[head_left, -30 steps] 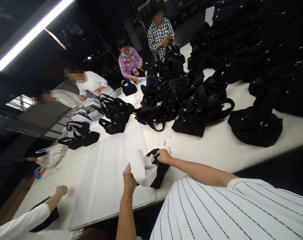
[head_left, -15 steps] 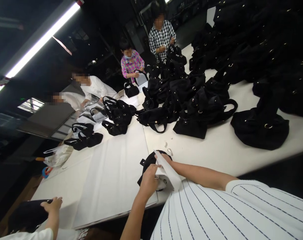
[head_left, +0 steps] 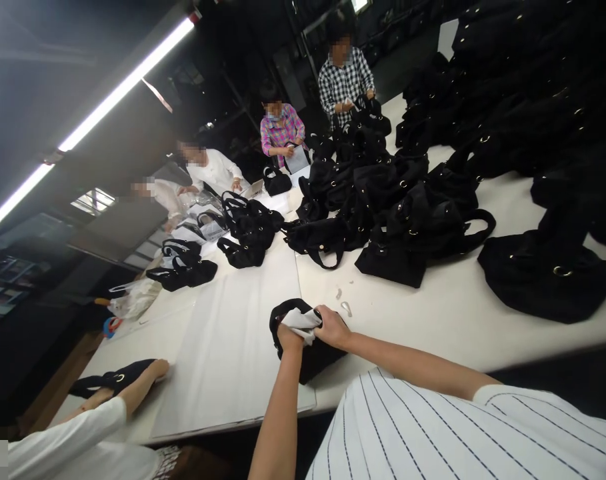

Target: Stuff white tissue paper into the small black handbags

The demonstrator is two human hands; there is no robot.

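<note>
A small black handbag [head_left: 310, 357] lies on the white table [head_left: 433, 313] just in front of me. My left hand [head_left: 287, 338] and my right hand [head_left: 331, 327] are both closed on a crumpled wad of white paper [head_left: 301, 321] at the bag's open mouth. The paper sits partly inside the bag. The bag's black handle [head_left: 283, 308] curves up behind my left hand.
Several black handbags are piled across the table's middle and right [head_left: 393, 200], with one large bag [head_left: 547, 277] at the right. A stack of white paper sheets [head_left: 233, 347] lies left of me. A co-worker's hand [head_left: 155, 370] at lower left touches a black bag [head_left: 107, 381]. Other people work along the far side.
The white paper was a loose open sheet held up by my left hand; it is now crumpled and pressed into the bag's mouth by both hands. The co-worker's bag moved onto the table.
</note>
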